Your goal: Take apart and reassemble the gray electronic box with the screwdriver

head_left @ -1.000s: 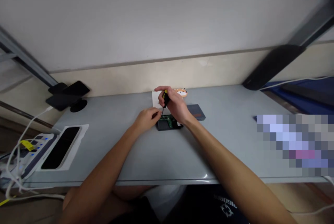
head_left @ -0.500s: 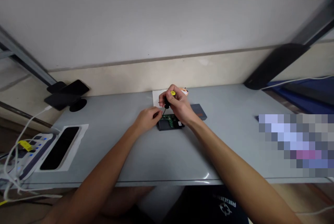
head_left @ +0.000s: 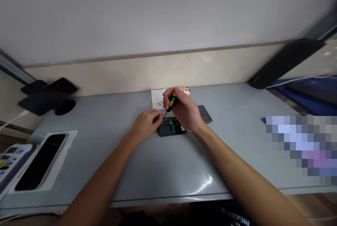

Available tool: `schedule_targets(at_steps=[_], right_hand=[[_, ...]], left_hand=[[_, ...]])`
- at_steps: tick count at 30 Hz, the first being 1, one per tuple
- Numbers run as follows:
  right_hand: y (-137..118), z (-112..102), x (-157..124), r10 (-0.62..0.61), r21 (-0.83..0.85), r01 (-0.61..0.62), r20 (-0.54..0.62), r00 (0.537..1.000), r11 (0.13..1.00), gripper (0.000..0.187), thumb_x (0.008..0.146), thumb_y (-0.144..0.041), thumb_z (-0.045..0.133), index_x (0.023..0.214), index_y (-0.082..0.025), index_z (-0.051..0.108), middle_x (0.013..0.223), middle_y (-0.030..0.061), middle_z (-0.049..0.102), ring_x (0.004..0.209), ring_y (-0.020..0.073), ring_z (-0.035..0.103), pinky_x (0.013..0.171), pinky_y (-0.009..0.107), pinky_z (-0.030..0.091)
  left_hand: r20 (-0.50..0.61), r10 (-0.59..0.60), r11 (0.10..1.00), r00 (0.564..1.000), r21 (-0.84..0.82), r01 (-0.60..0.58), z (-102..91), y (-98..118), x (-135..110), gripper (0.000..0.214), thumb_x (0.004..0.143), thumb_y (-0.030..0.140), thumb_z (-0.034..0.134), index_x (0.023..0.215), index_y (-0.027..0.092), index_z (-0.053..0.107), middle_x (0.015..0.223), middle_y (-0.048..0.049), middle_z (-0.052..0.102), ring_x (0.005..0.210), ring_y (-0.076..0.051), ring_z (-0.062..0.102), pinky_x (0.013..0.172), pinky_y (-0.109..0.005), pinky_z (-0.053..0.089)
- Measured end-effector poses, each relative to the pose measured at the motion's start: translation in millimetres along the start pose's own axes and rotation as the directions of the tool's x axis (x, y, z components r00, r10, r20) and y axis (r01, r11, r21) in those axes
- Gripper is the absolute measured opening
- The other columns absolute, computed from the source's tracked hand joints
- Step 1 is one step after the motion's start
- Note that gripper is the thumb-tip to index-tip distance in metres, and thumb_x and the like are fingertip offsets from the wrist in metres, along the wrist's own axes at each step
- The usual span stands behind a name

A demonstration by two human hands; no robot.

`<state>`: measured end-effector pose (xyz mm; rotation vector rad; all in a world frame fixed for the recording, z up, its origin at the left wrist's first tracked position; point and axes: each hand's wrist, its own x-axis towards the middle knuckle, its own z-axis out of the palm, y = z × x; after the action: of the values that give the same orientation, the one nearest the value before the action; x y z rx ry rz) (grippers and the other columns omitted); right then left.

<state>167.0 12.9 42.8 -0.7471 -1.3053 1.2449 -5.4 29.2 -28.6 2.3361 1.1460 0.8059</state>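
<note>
My right hand (head_left: 185,108) is wrapped round the black and yellow handle of a screwdriver (head_left: 171,102). Its thin shaft slants down to the upper left corner of an opened black device (head_left: 165,130), where a green circuit board shows. At that same corner my left hand (head_left: 147,122) is closed, thumb and fingers pinched together close to the screwdriver's tip. Whatever lies between those fingertips is hidden. Just behind the device, several tiny dark pieces, perhaps screws, lie on a white sheet of paper (head_left: 157,96). A flat dark grey cover (head_left: 205,113) rests behind my right wrist.
An orange and white cartoon-like item (head_left: 185,91) sits by the wall. On the left are a phone (head_left: 42,161) on white paper, a power strip (head_left: 13,164) and a black stand (head_left: 64,106). A tall black object (head_left: 284,62) leans at the back right.
My right hand has turned, and more of the screwdriver's handle now shows. The left hand stays at the device's corner. The camera view has shifted slightly.
</note>
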Motion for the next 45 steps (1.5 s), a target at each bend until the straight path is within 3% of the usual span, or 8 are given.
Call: schedule_targets(at_steps=[5, 11, 16, 20, 29, 34, 38, 45], right_hand=[[2.7, 0.1, -1.8, -0.081, -0.056, 0.079, -0.036, 0.996, 0.995, 0.032, 0.097, -0.051, 0.059, 0.081, -0.024, 0.06, 0.082, 0.0029, 0.058, 0.076, 0.0172, 0.053, 0.071, 0.034, 0.045], [4.2, 2.5, -1.3, -0.063, 0.01, 0.063, -0.033, 0.997, 0.998, 0.033, 0.095, -0.053, 0.064, 0.086, -0.027, 0.045, 0.073, -0.002, 0.059, 0.068, 0.0158, 0.056, 0.069, 0.034, 0.046], [6.2, 1.9, -0.9, -0.063, -0.078, 0.056, -0.079, 0.995, 0.995, 0.037, 0.098, -0.063, 0.052, 0.09, -0.027, 0.056, 0.065, -0.0031, 0.044, 0.061, 0.0146, 0.043, 0.06, 0.032, 0.038], [7.8, 2.1, -1.8, -0.081, -0.088, 0.073, -0.082, 0.993, 0.993, 0.041, 0.1, -0.062, 0.046, 0.098, -0.026, 0.063, 0.065, -0.002, 0.044, 0.063, 0.0154, 0.043, 0.061, 0.032, 0.036], [6.8, 0.3, -5.4, -0.08, 0.033, 0.081, -0.036, 0.996, 0.996, 0.034, 0.103, -0.05, 0.049, 0.095, -0.023, 0.07, 0.073, 0.001, 0.052, 0.07, 0.0163, 0.049, 0.068, 0.033, 0.04], [7.5, 0.6, -8.1, -0.131, -0.082, 0.129, -0.022, 0.991, 0.988, 0.031, 0.101, -0.047, 0.056, 0.083, -0.023, 0.064, 0.076, 0.0007, 0.057, 0.071, 0.015, 0.052, 0.07, 0.032, 0.042], [5.6, -0.1, -6.2, -0.116, -0.071, 0.117, 0.014, 0.993, 0.991, 0.035, 0.102, -0.05, 0.052, 0.081, -0.023, 0.058, 0.073, -0.0003, 0.057, 0.068, 0.0141, 0.053, 0.067, 0.032, 0.043], [9.3, -3.5, 0.2, -0.099, 0.01, 0.101, -0.106, 0.989, 0.995, 0.039, 0.102, -0.055, 0.051, 0.079, -0.023, 0.053, 0.069, -0.002, 0.049, 0.064, 0.0131, 0.046, 0.065, 0.031, 0.038]], left_hand=[[0.021, -0.005, 1.0, 1.0, 0.002, 0.005, 0.8, -0.4, -0.4, 0.025, 0.102, 0.026, 0.05, 0.085, 0.02, 0.067, 0.081, 0.0, 0.065, 0.068, -0.013, 0.056, 0.065, -0.027, 0.037], [0.021, -0.007, 1.0, 1.0, -0.006, 0.007, 1.1, -0.6, 0.4, 0.023, 0.102, 0.026, 0.05, 0.087, 0.021, 0.067, 0.081, 0.0002, 0.065, 0.07, -0.013, 0.056, 0.064, -0.027, 0.037], [0.02, -0.009, 0.999, 1.0, -0.032, 0.01, 1.0, -0.2, 0.6, 0.027, 0.102, 0.027, 0.049, 0.082, 0.019, 0.065, 0.077, 0.0005, 0.062, 0.068, -0.013, 0.055, 0.066, -0.027, 0.038], [0.011, -0.014, 0.999, 1.0, -0.031, 0.014, -0.4, 2.9, 0.4, 0.026, 0.102, 0.025, 0.049, 0.082, 0.019, 0.065, 0.078, 0.0009, 0.062, 0.069, -0.012, 0.055, 0.067, -0.026, 0.039], [0.01, -0.031, 0.999, 0.999, -0.012, 0.031, -2.1, 7.7, 0.1, 0.026, 0.102, 0.023, 0.049, 0.083, 0.018, 0.066, 0.078, 0.0002, 0.063, 0.068, -0.013, 0.055, 0.065, -0.026, 0.039], [0.007, -0.029, 1.0, 1.0, 0.008, 0.029, -0.5, 5.2, 0.0, 0.026, 0.102, 0.025, 0.05, 0.085, 0.019, 0.068, 0.08, -0.0007, 0.066, 0.068, -0.013, 0.057, 0.065, -0.026, 0.039], [-0.003, -0.007, 1.0, 1.0, 0.012, 0.007, -0.2, 5.0, -0.6, 0.024, 0.103, 0.026, 0.049, 0.092, 0.019, 0.07, 0.084, -0.0012, 0.068, 0.071, -0.013, 0.058, 0.067, -0.026, 0.04], [0.0, -0.01, 1.0, 1.0, 0.0, 0.01, 0.8, 4.1, -0.6, 0.028, 0.103, 0.026, 0.049, 0.082, 0.018, 0.066, 0.077, -0.0002, 0.063, 0.068, -0.013, 0.055, 0.066, -0.026, 0.039]])
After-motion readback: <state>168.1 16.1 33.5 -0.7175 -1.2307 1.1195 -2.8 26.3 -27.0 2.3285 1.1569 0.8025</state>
